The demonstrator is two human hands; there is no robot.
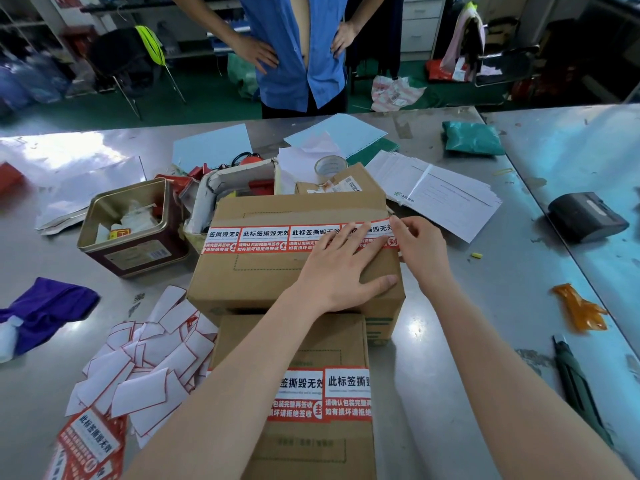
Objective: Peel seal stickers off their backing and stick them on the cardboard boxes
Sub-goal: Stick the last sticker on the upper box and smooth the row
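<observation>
Stickers (263, 239) run in a red-and-white row across the top of the far box (270, 275), mid-frame. The left hand (341, 268) lies flat on that box, fingers straight and spread, pressing the row's right part. The right hand (420, 251) pinches the last sticker (381, 233) at the box's right edge, thumb and fingertips together on it. A near box (298, 344), lower centre, touches the far one and carries two stickers (325, 393).

A tin (133, 226), left of the boxes, is open and holds small packets and scraps. A torn carton (239, 188) behind the far box holds red items, hard to make out.

Peeled backings (145, 362) are heaped at lower left on the steel table (485, 306), above a sticker sheet (90, 441). A tape roll (330, 166), papers (436, 192), a purple cloth (48, 306) and a black device (587, 216) also lie there. A person in a blue shirt (294, 46) stands at the top, on a green floor (207, 95).
</observation>
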